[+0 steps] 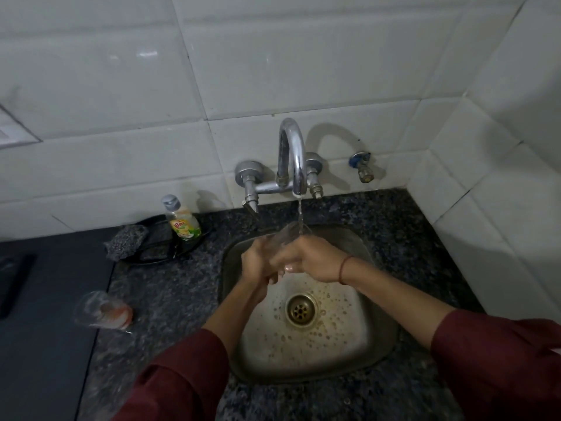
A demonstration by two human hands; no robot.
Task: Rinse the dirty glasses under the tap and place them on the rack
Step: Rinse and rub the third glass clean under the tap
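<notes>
Both hands met over the sink (376, 344), directly below the tap (292, 153), and held 1 clear glass (290, 233) between them. The glass was tilted, its open end raised toward the spout, and a thin stream of water (300, 212) fell onto its upper part. The left hand (258, 264) gripped the glass from the left with its fingers curled round the lower wall. The right hand (309, 259) closed on it from the right, its fingers wrapped over the base end and pressed together, thumb underneath. The lower half of the glass was hidden by the 2 hands. A red thread (344, 268) circled the right wrist, and both arms wore dark red sleeves (498, 357). Foamy droplets lay on the sink floor around the drain (301, 309). A 2nd glass (101, 311), with reddish residue at its bottom, lay tilted on the bench (170, 296) well left of the sink, partly over a dark grey panel (45, 329). Near the wall, left of the tap, a soap bottle (182, 220) stood on a black tray (158, 250) beside a grey scrubber (126, 241). A small blue-handled valve (361, 165) projected from the white tiles right of the tap.
</notes>
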